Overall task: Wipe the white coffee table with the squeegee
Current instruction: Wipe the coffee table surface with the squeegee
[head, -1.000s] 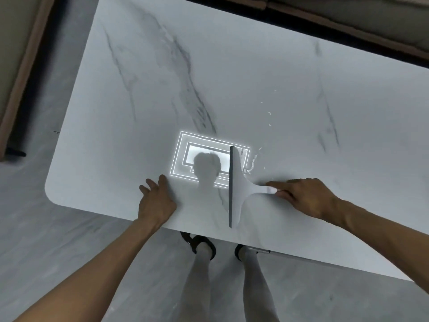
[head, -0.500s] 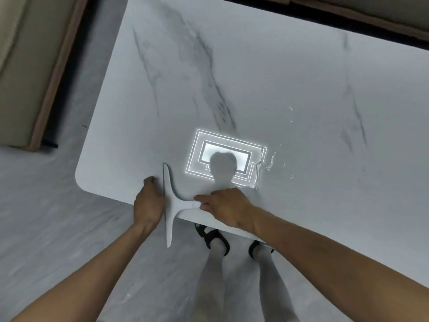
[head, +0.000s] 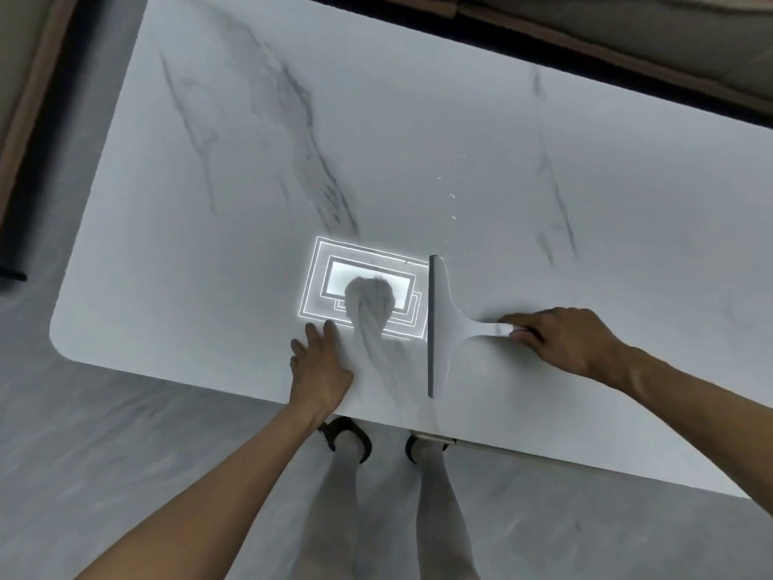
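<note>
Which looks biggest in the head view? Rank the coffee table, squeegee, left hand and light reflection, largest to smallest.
1. coffee table, by far.
2. light reflection.
3. squeegee: about as long as the reflection but slimmer, so it is close.
4. left hand, flat on the table, shorter than the squeegee's blade.

A grey floor (head: pixel 125 454) with pale streaks fills the 7 o'clock side. Two dark sandals (head: pixel 347 433) stand on it at 6 o'clock. A beige sofa (head: pixel 648 31) sits at 1 o'clock, and another soft seat (head: pixel 19 56) at 11 o'clock. A small black bar (head: pixel 12 276) lies at 9 o'clock.
</note>
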